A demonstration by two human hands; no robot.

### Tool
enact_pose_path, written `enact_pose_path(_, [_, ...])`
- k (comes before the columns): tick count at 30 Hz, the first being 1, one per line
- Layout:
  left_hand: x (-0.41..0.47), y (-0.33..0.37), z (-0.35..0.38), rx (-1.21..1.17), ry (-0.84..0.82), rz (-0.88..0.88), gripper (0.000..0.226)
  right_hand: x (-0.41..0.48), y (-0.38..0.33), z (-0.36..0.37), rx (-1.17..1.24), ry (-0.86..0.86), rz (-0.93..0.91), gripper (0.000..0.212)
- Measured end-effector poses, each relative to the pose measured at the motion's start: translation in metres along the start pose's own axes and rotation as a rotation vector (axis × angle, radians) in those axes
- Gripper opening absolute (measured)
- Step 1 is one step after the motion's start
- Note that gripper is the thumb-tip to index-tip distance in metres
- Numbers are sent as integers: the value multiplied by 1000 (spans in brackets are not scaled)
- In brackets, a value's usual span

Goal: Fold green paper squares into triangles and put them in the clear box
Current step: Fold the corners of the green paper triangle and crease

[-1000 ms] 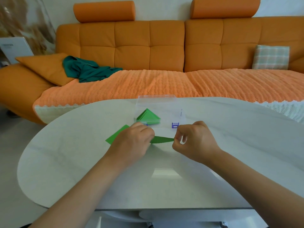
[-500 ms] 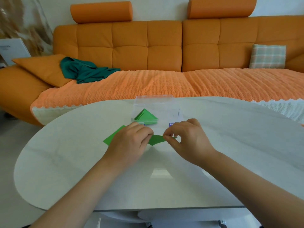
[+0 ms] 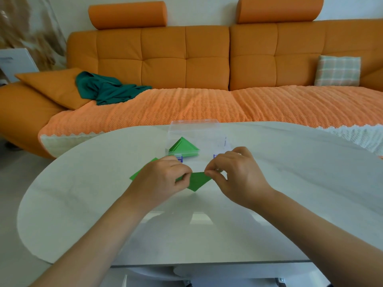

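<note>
**Pinching a green sheet at both ends**

Far left on the tufted orange sofa (image 3: 207,59), a teal cloth (image 3: 107,90) lies crumpled against a slanted cushion, too bunched for me to tell what it is. Nearer, on the glossy pale oval table (image 3: 290,183), a flat piece of green paper (image 3: 137,174) pokes out from under my left hand (image 3: 163,179). My knuckles cover most of it, so I cannot tell whether it is one piece or several.

My left fingers are curled and nip the left side of the green sheet (image 3: 198,181). Only a pointed, matte part shows between my hands, and I cannot tell whether its lower tip touches the table.

Just behind stands the clear box (image 3: 207,129), its walls so transparent that the edges are hard to trace. Folded triangles (image 3: 183,148) lie stacked in its left part. A small blue clasp (image 3: 215,156) peeks out by my right knuckles.

My right hand (image 3: 238,175) pinches the sheet's right corner between thumb and forefinger, with the other fingers curled. Far right, a checked cushion (image 3: 337,70) leans on the sofa back.
</note>
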State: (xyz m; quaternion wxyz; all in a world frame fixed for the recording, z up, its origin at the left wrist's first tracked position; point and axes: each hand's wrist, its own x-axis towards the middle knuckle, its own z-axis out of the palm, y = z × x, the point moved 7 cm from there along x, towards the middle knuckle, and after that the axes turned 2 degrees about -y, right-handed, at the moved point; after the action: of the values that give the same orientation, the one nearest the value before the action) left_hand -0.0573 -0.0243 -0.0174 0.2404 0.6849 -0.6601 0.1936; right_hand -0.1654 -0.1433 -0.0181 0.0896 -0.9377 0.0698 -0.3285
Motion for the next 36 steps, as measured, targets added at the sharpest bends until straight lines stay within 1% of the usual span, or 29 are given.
enact_pose_path(9, [-9, -32, -21, -12, -46, -67, 22, 2, 13, -9, 35, 20, 67, 10])
enact_pose_path(13, [-16, -53, -25, 34, -65, -156, 23, 2, 15, -6, 39, -10, 93, 11])
enact_pose_path(16, [-19, -64, -32, 33, -14, -269, 14, 2, 20, -1, 71, -76, 119, 11])
enact_pose_path(18, [-18, -54, -31, -32, 15, -302, 12, 3, 18, 5, 109, -139, 100, 11])
enact_pose_path(20, [-15, -32, -22, -178, 5, -323, 16, 3, 12, 10, 163, -186, 63, 11])
enact_pose_path(22, [-13, -14, -7, -352, -71, -375, 15, 4, 6, 12, 223, -226, 40, 10])
enact_pose_path(23, [-12, -7, 1, -395, -117, -389, 13, 4, 4, 14, 254, -243, 46, 10])
enact_pose_path(26, [-11, -4, 13, -419, -174, -427, 6, 5, 5, 14, 352, -274, 140, 8])
enact_pose_path(29, [-11, -13, 13, -443, -164, -501, 10, 5, 14, 10, 429, -267, 275, 8])
enact_pose_path(36, [-16, -28, 14, -415, -193, -622, 13, 4, 33, 11, 489, -165, 495, 14])
